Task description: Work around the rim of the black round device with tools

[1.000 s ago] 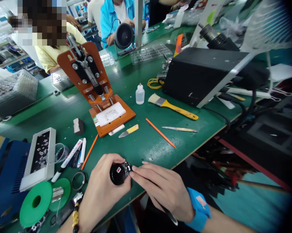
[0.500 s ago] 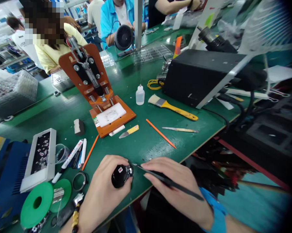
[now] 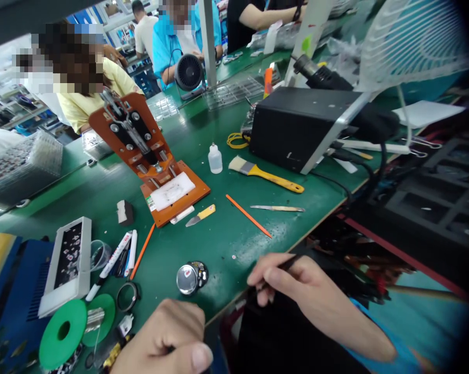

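Observation:
A small round device (image 3: 187, 279) with a shiny disc face and an exposed circuit part beside it lies on the green table, touched by neither hand. Below it, near the table edge, my left hand (image 3: 168, 335) is curled closed; its fingertips are hidden, so I cannot see whether anything is inside. My right hand (image 3: 289, 280) is drawn back over the edge, its fingers closed around dark tweezers (image 3: 291, 262) that are mostly covered. To the left of the device lies a dark ring-shaped case (image 3: 128, 296).
An orange press (image 3: 175, 192) stands beyond the device. Around it lie a small knife (image 3: 201, 215), an orange stick (image 3: 249, 216), a brush (image 3: 271, 176) and a dropper bottle (image 3: 215, 159). Green solder spools (image 3: 65, 330), markers (image 3: 111, 262) and a parts tray (image 3: 67, 259) stand left. Co-workers sit opposite.
My left hand has let go of the round device, which now rests on the table, and moved down toward me. My right hand has pulled back rightward with the tweezers. The view has shifted slightly.

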`<state>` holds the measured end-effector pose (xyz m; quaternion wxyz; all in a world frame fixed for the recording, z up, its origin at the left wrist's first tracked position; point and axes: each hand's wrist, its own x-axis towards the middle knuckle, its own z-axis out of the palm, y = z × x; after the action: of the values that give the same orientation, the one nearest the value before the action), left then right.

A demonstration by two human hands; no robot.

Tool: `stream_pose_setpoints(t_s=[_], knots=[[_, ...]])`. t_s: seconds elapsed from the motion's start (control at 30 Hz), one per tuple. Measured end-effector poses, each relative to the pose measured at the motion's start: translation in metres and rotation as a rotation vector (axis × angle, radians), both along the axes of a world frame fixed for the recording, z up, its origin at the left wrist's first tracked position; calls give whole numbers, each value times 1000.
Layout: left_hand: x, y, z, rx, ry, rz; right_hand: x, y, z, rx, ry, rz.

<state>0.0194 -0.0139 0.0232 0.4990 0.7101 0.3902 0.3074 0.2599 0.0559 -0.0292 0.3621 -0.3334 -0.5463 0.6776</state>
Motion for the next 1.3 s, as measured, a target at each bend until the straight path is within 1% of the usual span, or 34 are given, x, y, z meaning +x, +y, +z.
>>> stream_pose_setpoints(t_s=[0.03,0.07,0.1,0.17,0.2,0.27,0.33,0.4,0.5,0.6,0.7,0.93,1.07,1.13,1.2,1.3], knots=[[-1,0,-1,33,32,39,1,1,-3,118,-80,-86],[-3,1,-3,97,110,105,1,1,-5,237,-146,-150],[-6,2,-6,172,220,188,1,1,-7,349,-194,-181],[-9,5,-10,283,447,327,0,-2,-12,533,-249,-159],[-11,6,-13,307,518,365,0,-3,-13,601,-262,-130],[-12,9,-17,323,584,395,0,-6,-14,704,-299,-75],[-11,10,-22,339,604,401,0,-7,-14,779,-355,-72],[-10,11,-26,353,612,405,-3,-8,-14,807,-377,-103],[-9,10,-31,351,612,412,-13,-11,-15,791,-316,-153],[-9,10,-33,336,603,409,-28,-16,-17,813,-256,-182],[-10,11,-34,332,582,406,-38,-18,-18,851,-246,-197],[-10,13,-33,340,559,409,-41,-15,-19,871,-262,-211],[-10,13,-34,344,560,410,-41,-14,-18,871,-293,-190],[-10,13,-35,340,560,412,-40,-15,-18,906,-322,-160],[-10,13,-36,336,561,416,-40,-16,-19,976,-368,-130],[-9,12,-37,337,557,437,-39,-19,-25,1087,-422,-134]])
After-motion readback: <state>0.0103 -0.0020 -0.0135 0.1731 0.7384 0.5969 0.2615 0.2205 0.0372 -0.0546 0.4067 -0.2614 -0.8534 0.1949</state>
